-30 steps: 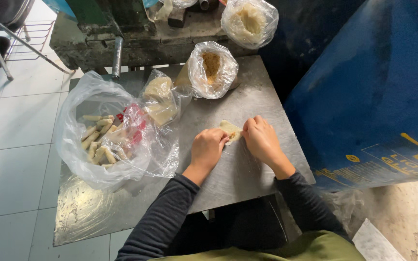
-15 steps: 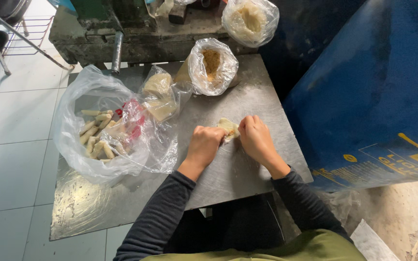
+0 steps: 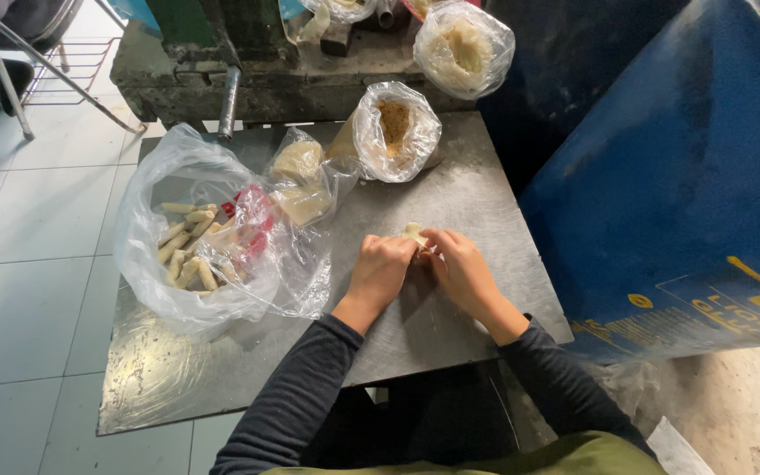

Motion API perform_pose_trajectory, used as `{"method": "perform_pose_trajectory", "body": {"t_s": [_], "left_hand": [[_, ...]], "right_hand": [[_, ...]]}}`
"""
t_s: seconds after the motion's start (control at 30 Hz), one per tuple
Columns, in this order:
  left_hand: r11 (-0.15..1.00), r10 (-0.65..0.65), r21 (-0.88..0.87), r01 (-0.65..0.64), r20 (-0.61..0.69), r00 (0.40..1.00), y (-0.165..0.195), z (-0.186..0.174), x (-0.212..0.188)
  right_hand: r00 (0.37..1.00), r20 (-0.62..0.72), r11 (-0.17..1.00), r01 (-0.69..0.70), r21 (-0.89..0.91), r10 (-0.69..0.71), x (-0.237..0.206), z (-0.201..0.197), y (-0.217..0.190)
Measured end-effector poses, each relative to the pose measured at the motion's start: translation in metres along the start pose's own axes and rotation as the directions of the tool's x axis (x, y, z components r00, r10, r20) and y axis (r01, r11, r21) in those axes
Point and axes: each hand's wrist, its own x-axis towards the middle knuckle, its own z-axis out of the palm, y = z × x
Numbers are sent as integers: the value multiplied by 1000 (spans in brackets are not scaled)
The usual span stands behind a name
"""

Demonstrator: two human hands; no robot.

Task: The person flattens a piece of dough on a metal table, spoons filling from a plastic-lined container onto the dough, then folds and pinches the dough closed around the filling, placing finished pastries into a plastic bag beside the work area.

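1. You are pinching a small pale wrapper (image 3: pixel 414 234) between both hands near the middle of the metal table (image 3: pixel 450 325); left hand (image 3: pixel 382 271) is curling narrow around its near-left edge, right hand (image 3: pixel 461 268) is closing on it from 3 o'clock, fingertips touching it.
2. The wrapper is looking thin, soft and light, so likely tearing easily and a bit tacky; judging from that, you are best taking it by the edges with fingertips, not squeezing the middle.
3. Most of it is hiding under your fingers, so I cannot tell whether it is folded or filled.
4. At 12 o'clock of the hands an open bag of brown crumbs (image 3: pixel 395 127) is standing near.
5. At 10 o'clock a smaller bag with pale lumps (image 3: pixel 299 176) is lying just beside it.
6. At 9 o'clock a big clear bag of finished rolls (image 3: pixel 188 246) is sprawling near the left hand, its loose plastic being the closest thing in the way.
7. Further at 12 o'clock another bag (image 3: pixel 465 46) is sitting on a grimy ledge, well apart.
8. A blue drum (image 3: pixel 679 176) is crowding the table's right side at 3 o'clock.
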Motion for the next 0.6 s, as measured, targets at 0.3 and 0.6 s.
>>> {"method": "perform_pose_trajectory", "body": {"t_s": [0.3, 0.6], "left_hand": [[998, -55, 30, 55, -22, 998, -7, 10, 4], [852, -457, -190, 487, 185, 870, -33, 17, 39]], "right_hand": [[996, 74, 998, 53, -44, -50, 9, 5, 15], [846, 457, 957, -288, -41, 275, 79, -3, 50]]}}
